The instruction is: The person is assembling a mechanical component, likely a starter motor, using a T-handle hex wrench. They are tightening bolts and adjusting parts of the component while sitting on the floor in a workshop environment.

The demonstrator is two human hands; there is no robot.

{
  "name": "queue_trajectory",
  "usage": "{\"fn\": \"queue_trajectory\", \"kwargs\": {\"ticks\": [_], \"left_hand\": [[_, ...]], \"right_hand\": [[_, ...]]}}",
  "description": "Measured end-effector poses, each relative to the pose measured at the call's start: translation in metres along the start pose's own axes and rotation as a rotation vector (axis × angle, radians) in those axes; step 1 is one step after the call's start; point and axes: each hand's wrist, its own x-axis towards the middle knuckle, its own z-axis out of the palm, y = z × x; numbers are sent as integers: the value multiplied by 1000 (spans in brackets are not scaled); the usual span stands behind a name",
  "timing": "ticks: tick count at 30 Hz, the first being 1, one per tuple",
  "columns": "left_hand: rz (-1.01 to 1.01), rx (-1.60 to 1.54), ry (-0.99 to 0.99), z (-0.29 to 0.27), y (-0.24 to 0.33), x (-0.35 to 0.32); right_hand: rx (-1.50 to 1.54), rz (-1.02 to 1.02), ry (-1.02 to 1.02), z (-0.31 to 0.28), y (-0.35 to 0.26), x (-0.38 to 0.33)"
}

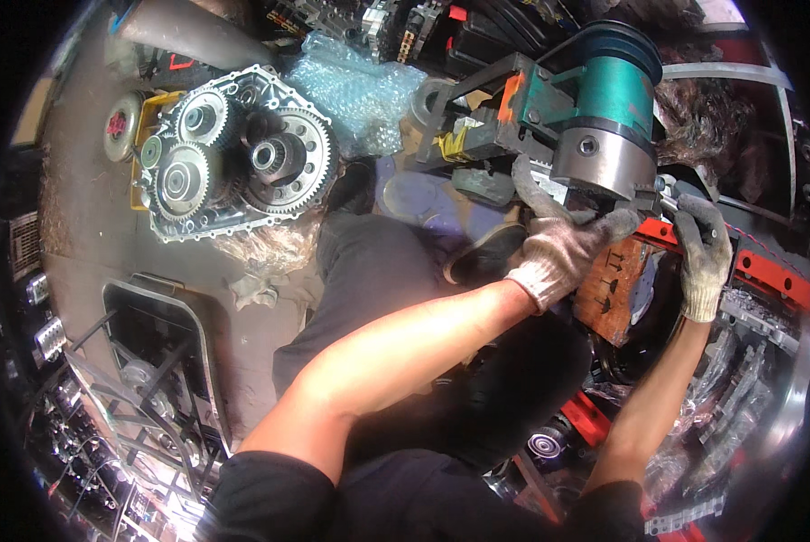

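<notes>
My left hand (567, 239), in a pale knit work glove with grey fingers, is spread at the lower end of a steel cylinder (604, 163). Its thumb points right and one finger points up, wide apart. Whether they press on the metal is hard to tell. Above it, a green motor-like housing (614, 95) with a black pulley (620, 43) is joined to the cylinder. My right hand (703, 248), gloved alike, has bent fingers to the right of the cylinder, above a red bar (771, 275). What those fingers hold, if anything, is hidden.
An opened gear case (242, 158) with several gears stands at the left. Bubble wrap (355, 90) lies behind it. A black-rimmed tray (166, 339) is at lower left. Between my arms is a printed cardboard box (613, 289). Plastic-wrapped metal parts (721, 397) fill the right side.
</notes>
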Motion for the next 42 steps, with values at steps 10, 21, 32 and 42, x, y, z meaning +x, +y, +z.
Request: {"fn": "queue_trajectory", "kwargs": {"ticks": [10, 21, 32, 42], "left_hand": [[243, 216, 5, 38, -30, 4], [336, 518, -41, 92, -81, 19], [208, 172, 137, 12, -18, 0], [310, 175, 285, 6, -16, -1]], "right_hand": [[385, 643, -78, -1, -13, 13], [241, 398, -178, -8, -31, 11], [171, 188, -147, -7, -27, 3], [22, 259, -183, -10, -1, 10]]}}
